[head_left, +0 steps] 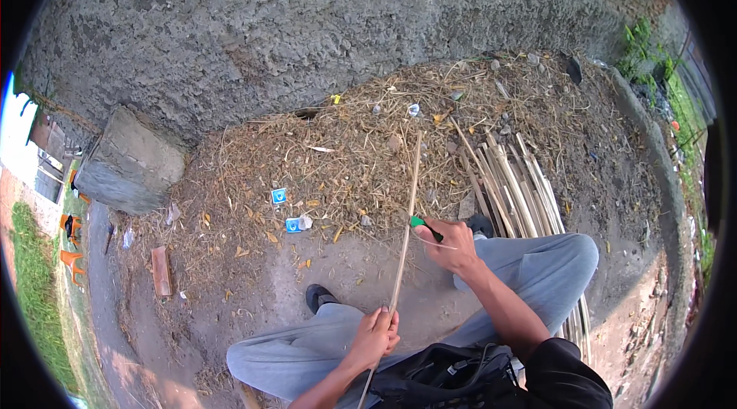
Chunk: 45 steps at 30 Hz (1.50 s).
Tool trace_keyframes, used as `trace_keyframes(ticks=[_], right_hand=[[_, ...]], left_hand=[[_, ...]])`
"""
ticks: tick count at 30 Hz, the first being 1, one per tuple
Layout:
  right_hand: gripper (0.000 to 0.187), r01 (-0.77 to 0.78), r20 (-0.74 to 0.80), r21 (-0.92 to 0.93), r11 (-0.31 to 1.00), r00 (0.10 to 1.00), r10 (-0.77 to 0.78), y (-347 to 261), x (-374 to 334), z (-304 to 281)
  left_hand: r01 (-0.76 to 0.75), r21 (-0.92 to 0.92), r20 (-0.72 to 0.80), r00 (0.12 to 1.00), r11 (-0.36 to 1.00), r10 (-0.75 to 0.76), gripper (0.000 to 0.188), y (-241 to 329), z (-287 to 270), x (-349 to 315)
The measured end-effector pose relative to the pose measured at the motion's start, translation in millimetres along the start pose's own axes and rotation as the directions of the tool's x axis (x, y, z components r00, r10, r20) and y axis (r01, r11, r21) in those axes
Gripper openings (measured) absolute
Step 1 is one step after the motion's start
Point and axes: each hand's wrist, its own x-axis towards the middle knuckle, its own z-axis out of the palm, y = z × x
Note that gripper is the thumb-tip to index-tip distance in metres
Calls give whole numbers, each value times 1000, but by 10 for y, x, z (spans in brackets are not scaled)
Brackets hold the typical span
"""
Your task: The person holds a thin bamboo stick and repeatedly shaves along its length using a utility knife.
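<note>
A long, thin bamboo strip (407, 232) slants up and away from my lap over the ground. My left hand (373, 334) is closed around its lower part, between my knees. Farther up the strip, my right hand (451, 245) grips a small hand tool (427, 228) with a green and black handle. The tool's green end touches or lies right beside the strip; its working edge is too small to make out. A thin pale curl, perhaps a shaving, hangs below my right hand.
A bundle of split bamboo strips (514, 186) lies beside my right leg. Straw-like shavings (338, 156) cover the ground up to a rough wall (322, 18). A concrete block (138, 159), a brick piece (161, 271) and two blue packets (293, 225) are on the left.
</note>
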Motion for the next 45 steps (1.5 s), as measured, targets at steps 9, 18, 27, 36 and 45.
trace_keyframes(ticks=[9,18,27,36,45], right_hand=[[33,-230,24,-12,973,973,231,122,170,-164],[32,-121,-113,53,991,986,126,154,169,43],[34,-352,-35,-17,936,935,352,296,239,16],[41,-574,-225,14,819,796,562,1465,308,-57],[53,-455,350,-105,884,815,461,670,24,259]], left_hand=[[-31,199,-31,999,980,38,33,-131,-78,-280],[-93,312,-70,990,946,120,33,-513,-425,-446],[-35,745,-82,986,666,144,17,-696,-801,-842],[-207,843,73,958,496,276,23,-353,-558,-1729],[106,-8,-448,889,994,-99,30,-139,-1005,-870]])
